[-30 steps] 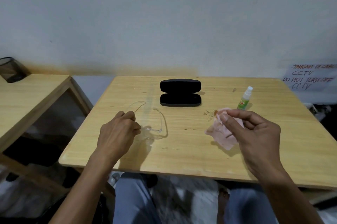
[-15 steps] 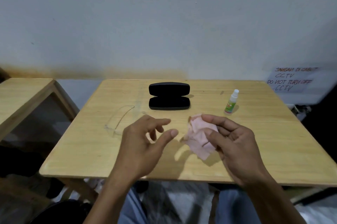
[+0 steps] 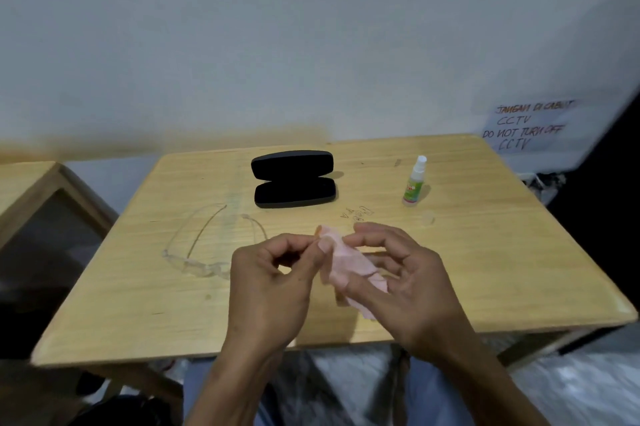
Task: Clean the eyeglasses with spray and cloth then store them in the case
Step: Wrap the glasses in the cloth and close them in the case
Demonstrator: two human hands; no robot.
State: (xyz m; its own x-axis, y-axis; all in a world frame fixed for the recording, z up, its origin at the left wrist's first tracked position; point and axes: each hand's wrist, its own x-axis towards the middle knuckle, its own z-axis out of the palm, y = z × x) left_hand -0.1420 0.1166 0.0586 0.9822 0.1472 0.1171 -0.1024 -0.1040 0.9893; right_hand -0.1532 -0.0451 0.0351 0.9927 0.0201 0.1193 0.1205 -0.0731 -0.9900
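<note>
Left hand (image 3: 273, 287) now joined right hand (image 3: 408, 283); both hands' fingers pinch pink cloth (image 3: 349, 266); eyeglasses (image 3: 204, 249) left on table (image 3: 485, 269)

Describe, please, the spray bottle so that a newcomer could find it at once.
Start at the wooden table and look to its far right part, right of the open black glasses case. There the spray bottle stands upright. It is the only standing thing: small, with a white nozzle and a green label.
</note>
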